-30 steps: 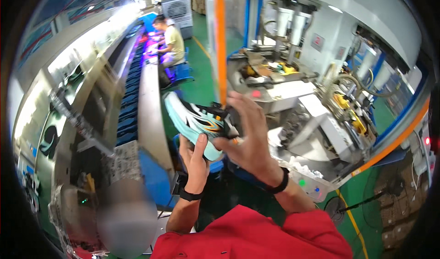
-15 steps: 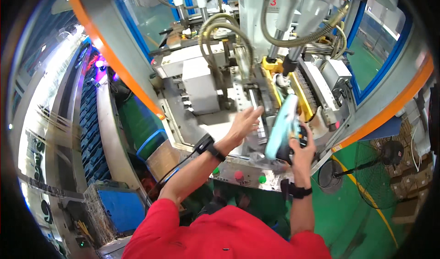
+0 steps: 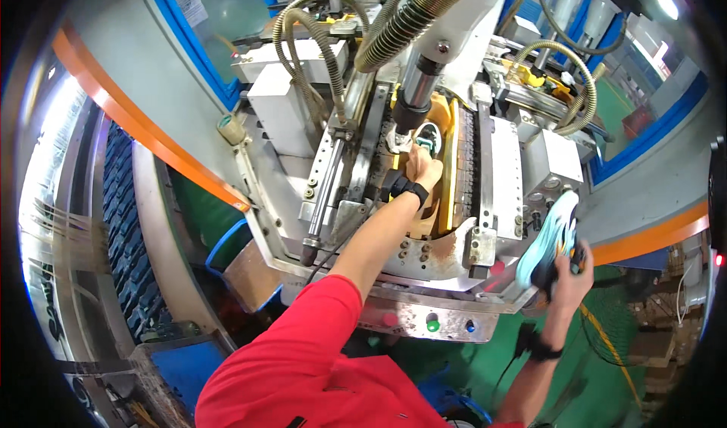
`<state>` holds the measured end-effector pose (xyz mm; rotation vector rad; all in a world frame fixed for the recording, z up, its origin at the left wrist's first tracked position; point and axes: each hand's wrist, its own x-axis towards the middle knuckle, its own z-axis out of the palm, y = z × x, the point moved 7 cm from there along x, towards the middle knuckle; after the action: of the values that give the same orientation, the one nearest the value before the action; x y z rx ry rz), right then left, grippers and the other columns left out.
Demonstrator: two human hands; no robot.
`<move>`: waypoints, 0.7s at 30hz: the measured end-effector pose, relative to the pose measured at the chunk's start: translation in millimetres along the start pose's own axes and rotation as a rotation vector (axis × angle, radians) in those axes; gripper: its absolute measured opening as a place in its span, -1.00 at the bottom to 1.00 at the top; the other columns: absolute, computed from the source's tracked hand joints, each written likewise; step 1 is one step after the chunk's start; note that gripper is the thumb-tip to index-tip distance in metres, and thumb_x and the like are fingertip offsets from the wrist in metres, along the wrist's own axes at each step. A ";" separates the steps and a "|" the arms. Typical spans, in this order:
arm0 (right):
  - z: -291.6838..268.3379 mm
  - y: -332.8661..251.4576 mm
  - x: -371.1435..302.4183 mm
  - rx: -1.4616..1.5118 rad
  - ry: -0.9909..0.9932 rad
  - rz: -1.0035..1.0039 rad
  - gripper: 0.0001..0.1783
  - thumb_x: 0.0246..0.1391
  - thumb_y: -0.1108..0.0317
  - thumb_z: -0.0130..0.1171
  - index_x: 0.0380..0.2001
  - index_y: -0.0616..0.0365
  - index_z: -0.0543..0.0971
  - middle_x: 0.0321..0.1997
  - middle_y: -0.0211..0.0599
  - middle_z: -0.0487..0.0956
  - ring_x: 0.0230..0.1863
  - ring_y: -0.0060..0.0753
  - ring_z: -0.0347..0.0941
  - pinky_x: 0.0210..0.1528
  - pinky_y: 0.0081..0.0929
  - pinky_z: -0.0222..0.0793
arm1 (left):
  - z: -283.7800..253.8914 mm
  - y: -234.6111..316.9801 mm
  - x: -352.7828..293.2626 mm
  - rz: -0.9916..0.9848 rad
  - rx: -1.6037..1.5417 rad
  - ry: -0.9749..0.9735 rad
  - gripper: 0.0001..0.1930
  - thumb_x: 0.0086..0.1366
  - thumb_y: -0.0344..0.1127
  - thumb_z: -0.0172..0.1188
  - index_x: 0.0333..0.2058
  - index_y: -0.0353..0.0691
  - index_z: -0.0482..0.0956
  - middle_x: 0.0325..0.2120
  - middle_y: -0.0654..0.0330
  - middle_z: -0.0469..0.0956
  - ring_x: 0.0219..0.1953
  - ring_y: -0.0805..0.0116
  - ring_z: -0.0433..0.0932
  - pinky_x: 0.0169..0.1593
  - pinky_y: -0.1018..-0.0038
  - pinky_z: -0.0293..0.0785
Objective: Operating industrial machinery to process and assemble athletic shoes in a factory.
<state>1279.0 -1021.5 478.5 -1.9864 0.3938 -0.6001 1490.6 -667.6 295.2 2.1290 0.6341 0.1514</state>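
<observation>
My left hand reaches deep between the yellow side pads of a press. Its fingers are closed at the near end of a shoe with a pale rim and dark green inside; the fingertips are partly hidden. Just to the left of that shoe, a thick metal ram comes down. Off the press's right front corner, my right hand grips another shoe. This one is tilted, with its pale turquoise sole facing left and its dark upper against my fingers.
A steel guide rod and ribbed hoses flank the press. Its front panel carries coloured buttons. Orange-edged frame posts stand at both sides. A conveyor with dark blue pieces runs along the left.
My left hand has gone forward into the press and closed at the shoe there. My right hand has carried its shoe right, away from the press's middle. The view has shifted closer to the press.
</observation>
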 end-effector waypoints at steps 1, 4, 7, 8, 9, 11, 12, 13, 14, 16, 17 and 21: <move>18.8 -6.4 26.3 -0.030 -0.044 -0.070 -0.43 -0.17 0.52 0.19 0.03 0.35 0.46 -0.07 -0.18 0.54 -0.11 -0.39 0.45 0.04 -0.45 0.34 | -10.4 -12.1 5.0 -0.083 -0.206 -0.092 -0.66 0.03 -0.42 0.16 -0.18 -0.40 0.41 -0.24 -0.16 0.52 -0.18 0.00 0.57 -0.08 0.20 0.51; 105.2 -56.7 81.0 -0.188 -0.320 -0.056 -0.49 -0.17 0.40 0.28 -0.09 0.40 0.51 -0.25 -0.16 0.58 -0.23 -0.44 0.47 -0.13 -0.50 0.39 | -44.3 -29.9 -37.3 -0.400 -0.992 -0.433 -0.77 0.05 -0.47 0.27 -0.29 -0.39 0.55 -0.36 0.10 0.60 -0.37 0.25 0.60 -0.27 0.36 0.54; 208.9 -77.6 104.5 -0.421 -0.524 -0.173 -0.39 -0.29 0.10 0.36 -0.23 0.40 0.55 -0.28 0.08 0.59 -0.25 -0.06 0.56 -0.19 -0.33 0.44 | -129.7 -34.9 -119.7 -0.376 -1.045 -0.704 -0.78 0.23 -0.41 0.21 -0.15 -0.31 0.57 -0.27 0.19 0.61 -0.25 0.36 0.60 -0.15 0.38 0.55; 244.0 -79.4 105.7 -0.550 -0.622 -0.158 -0.42 -0.31 0.09 0.37 -0.31 0.40 0.56 -0.29 0.15 0.59 -0.21 -0.03 0.57 -0.19 -0.29 0.44 | -164.6 -26.4 -150.5 -0.410 -1.073 -0.768 -0.74 0.25 -0.42 0.19 -0.08 -0.33 0.54 -0.22 0.21 0.59 -0.21 0.40 0.58 -0.12 0.40 0.54; 290.0 -90.9 84.9 -0.518 -0.824 -0.054 -0.44 -0.32 0.10 0.39 -0.33 0.39 0.56 -0.27 0.16 0.60 -0.20 -0.04 0.58 -0.16 -0.28 0.46 | -202.9 -37.3 -167.6 -0.327 -0.992 -0.726 -0.70 0.26 -0.41 0.18 -0.04 -0.36 0.50 -0.19 0.22 0.57 -0.18 0.46 0.55 -0.10 0.44 0.52; 350.0 -92.7 60.9 -0.625 -0.736 -0.082 -0.41 -0.35 0.09 0.43 -0.30 0.36 0.58 -0.18 0.11 0.62 -0.13 -0.02 0.59 -0.06 -0.27 0.49 | -261.7 -64.0 -205.4 -0.409 -1.010 -0.700 -0.58 0.23 -0.41 0.23 0.04 -0.38 0.41 -0.12 0.22 0.53 -0.18 0.48 0.53 -0.07 0.46 0.49; 373.6 -91.0 45.5 -0.684 -0.688 -0.123 -0.48 -0.27 0.13 0.37 -0.30 0.35 0.59 -0.15 0.10 0.62 -0.09 0.05 0.57 -0.03 -0.22 0.48 | -291.9 -76.5 -221.8 -0.435 -1.014 -0.664 -0.50 0.19 -0.39 0.27 0.09 -0.40 0.37 -0.10 0.19 0.52 -0.14 0.45 0.53 -0.03 0.48 0.47; 399.1 -84.6 32.1 -0.773 -0.690 -0.185 -0.53 -0.13 0.18 0.24 -0.20 0.33 0.57 -0.15 0.11 0.61 -0.10 0.11 0.56 -0.05 -0.17 0.49 | -319.1 -95.5 -235.0 -0.450 -1.017 -0.562 -0.49 0.15 -0.36 0.32 0.04 -0.42 0.39 -0.19 0.20 0.51 -0.20 0.45 0.50 -0.11 0.49 0.48; 417.3 -71.0 22.1 -0.747 -0.542 -0.337 -0.54 -0.03 0.22 0.14 -0.11 0.35 0.50 -0.21 0.08 0.62 -0.16 0.09 0.58 -0.10 -0.14 0.50 | -347.4 -116.6 -247.9 -0.414 -0.984 -0.423 -0.45 0.13 -0.35 0.33 0.07 -0.44 0.37 -0.16 0.18 0.51 -0.15 0.43 0.50 -0.04 0.48 0.45; 430.2 -55.7 -0.5 -0.768 -0.488 -0.330 -0.54 0.01 0.23 0.10 -0.10 0.36 0.43 -0.27 0.07 0.62 -0.22 0.07 0.59 -0.14 -0.11 0.50 | -391.8 -129.0 -266.3 -0.368 -1.048 -0.259 -0.49 0.16 -0.41 0.27 0.08 -0.43 0.38 -0.07 0.12 0.52 -0.04 0.36 0.52 0.07 0.44 0.43; 430.1 -49.7 -7.0 -0.754 -0.336 -0.488 -0.61 0.02 0.23 0.09 -0.20 0.35 0.39 -0.28 0.07 0.62 -0.24 0.05 0.60 -0.16 -0.08 0.51 | -407.5 -142.7 -275.5 -0.362 -1.067 -0.180 -0.50 0.17 -0.42 0.25 0.08 -0.42 0.38 -0.08 0.12 0.53 -0.05 0.35 0.54 0.07 0.42 0.44; 420.1 -51.8 -11.4 -0.734 -0.493 -0.246 -0.42 -0.06 0.20 0.23 -0.09 0.32 0.24 -0.27 0.18 0.61 -0.24 0.17 0.59 -0.16 -0.06 0.51 | -447.4 -194.2 -317.4 -0.352 -1.137 0.158 -0.58 0.25 -0.45 0.17 0.08 -0.40 0.40 -0.07 0.12 0.56 -0.08 0.31 0.58 0.06 0.37 0.48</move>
<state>1507.9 -686.9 356.6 -2.8167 0.0538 -0.0792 994.6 -405.7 449.9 0.9061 0.7532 0.3795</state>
